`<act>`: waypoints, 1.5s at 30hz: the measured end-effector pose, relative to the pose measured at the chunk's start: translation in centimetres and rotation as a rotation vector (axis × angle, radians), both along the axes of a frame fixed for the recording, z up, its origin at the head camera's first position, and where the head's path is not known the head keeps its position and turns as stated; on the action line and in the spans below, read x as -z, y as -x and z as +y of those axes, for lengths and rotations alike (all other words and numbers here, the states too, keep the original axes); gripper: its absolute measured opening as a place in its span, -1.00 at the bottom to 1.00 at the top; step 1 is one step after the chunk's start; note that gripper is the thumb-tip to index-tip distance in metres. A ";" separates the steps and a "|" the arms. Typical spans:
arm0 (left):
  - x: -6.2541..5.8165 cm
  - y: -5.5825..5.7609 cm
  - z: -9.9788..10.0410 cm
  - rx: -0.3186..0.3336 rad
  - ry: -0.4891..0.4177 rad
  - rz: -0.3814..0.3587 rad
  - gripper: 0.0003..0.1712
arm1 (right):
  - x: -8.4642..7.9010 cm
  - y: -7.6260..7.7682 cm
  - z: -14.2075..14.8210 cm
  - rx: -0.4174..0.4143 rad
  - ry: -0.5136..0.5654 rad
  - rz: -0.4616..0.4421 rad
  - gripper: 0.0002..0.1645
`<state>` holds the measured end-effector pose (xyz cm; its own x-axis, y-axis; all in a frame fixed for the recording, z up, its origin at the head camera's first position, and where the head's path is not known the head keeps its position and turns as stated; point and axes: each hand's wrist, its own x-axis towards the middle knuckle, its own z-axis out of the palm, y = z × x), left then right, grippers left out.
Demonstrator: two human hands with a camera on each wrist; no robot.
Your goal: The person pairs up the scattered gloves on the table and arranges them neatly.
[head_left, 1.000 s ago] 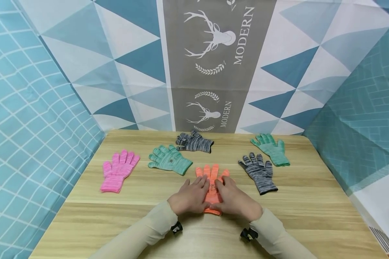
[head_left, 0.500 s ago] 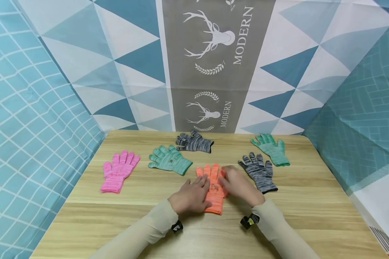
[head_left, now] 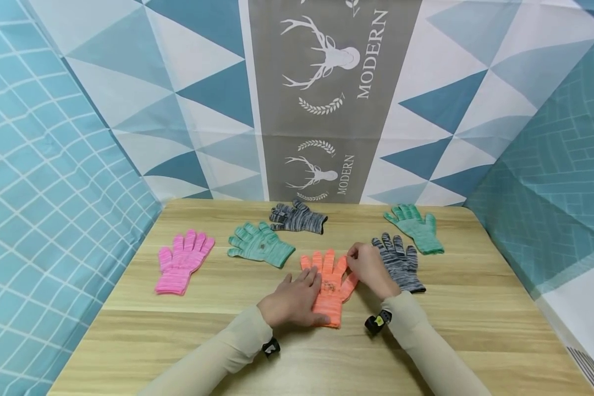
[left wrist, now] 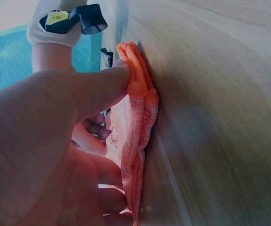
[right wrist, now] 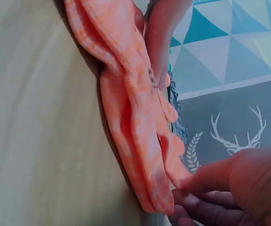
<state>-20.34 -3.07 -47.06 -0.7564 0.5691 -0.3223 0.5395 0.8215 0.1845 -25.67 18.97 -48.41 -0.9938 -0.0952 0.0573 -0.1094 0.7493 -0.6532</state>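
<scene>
An orange knitted glove [head_left: 329, 300] lies on the wooden table in front of the person, fingers pointing away, with a small dark print on it. My left hand [head_left: 295, 300] rests on the glove's left side with fairly straight fingers, its thumb across the cuff. At the glove's upper right, my right hand [head_left: 371, 268] pinches the tip of one glove finger between thumb and fingers, as the right wrist view shows at the fingertips [right wrist: 192, 186]. The glove's thumb sticks out to the right. From the side, the orange glove [left wrist: 134, 117] looks like stacked layers.
Around it lie a pink glove [head_left: 180, 264], a green glove [head_left: 259, 245], a grey-black glove [head_left: 299, 217] at the back, another green glove [head_left: 418, 228], and a second grey-black glove [head_left: 401, 264] partly behind the right hand. Patterned cloth [head_left: 307, 110] rises behind the table [head_left: 178, 341].
My right hand has gone from lying on the orange glove to pinching a finger of it, moving up and right. The glove's thumb now spreads out to the right. The left hand has stayed put.
</scene>
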 end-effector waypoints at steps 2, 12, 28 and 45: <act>-0.1 0.0 0.0 -0.002 -0.006 0.004 0.20 | 0.0 0.2 0.1 0.001 -0.007 -0.021 -0.86; 0.1 0.1 0.3 -0.009 -0.032 -0.005 0.23 | -1.4 -2.8 -1.1 -0.042 -0.127 0.020 -0.78; 0.8 -0.3 1.6 -0.129 -0.091 0.174 -0.01 | -1.3 -7.2 -3.2 -0.143 -0.326 -0.029 -0.53; 0.2 3.0 3.6 -0.126 0.018 0.132 -0.01 | -0.7 -4.6 -1.3 -0.237 -0.354 -0.133 -0.33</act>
